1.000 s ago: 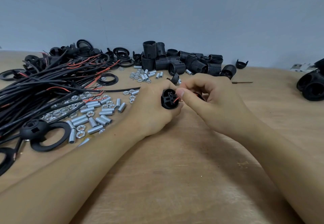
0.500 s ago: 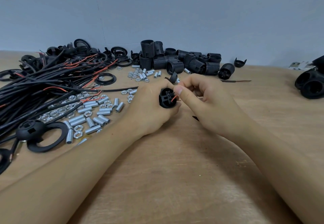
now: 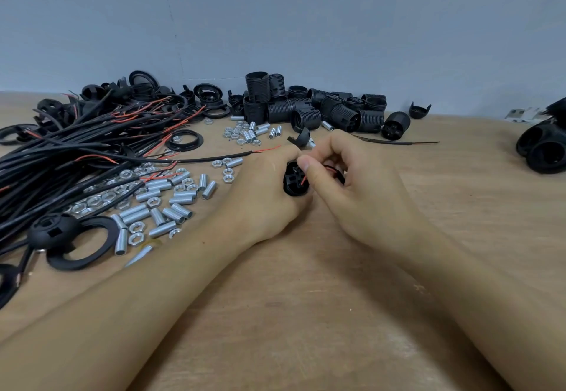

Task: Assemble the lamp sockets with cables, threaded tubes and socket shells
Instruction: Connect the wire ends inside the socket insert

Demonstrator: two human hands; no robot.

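Wooden tabletop [image 3: 306, 314] fills the near view, grey-blue wall [image 3: 306, 23] behind. Both forearms reach in from the bottom edge and meet mid-table. Left hand [image 3: 263, 194] is wrapped around a black lamp socket [image 3: 294, 180], its open face turned toward the camera, held just above the table. Right hand [image 3: 352, 188] sits tight against it, thumb and fingers pinching a red wire [image 3: 303, 180] that runs into the socket face; a black cable [image 3: 335, 173] loops under the curled right fingers.

Left of the hands: a scatter of silver threaded tubes [image 3: 171, 203] and hex nuts [image 3: 134, 236], with a black dome cap [image 3: 53, 231] sitting on a flat black ring [image 3: 88, 249] near the left edge. A thick bundle of black cables with red ends [image 3: 61, 157] lies over the left side.

Just beyond the hands a small black cap [image 3: 301, 138] lies tilted. Farther back, a smaller cluster of tubes and nuts [image 3: 248, 134], a loose ring [image 3: 183, 139], then a pile of ribbed socket shells [image 3: 321, 108] against the wall, some upright, some on their sides. More rings and caps [image 3: 144, 90] are heaped at back left. Far right: several black sockets [image 3: 542, 148] bunched at the frame edge.
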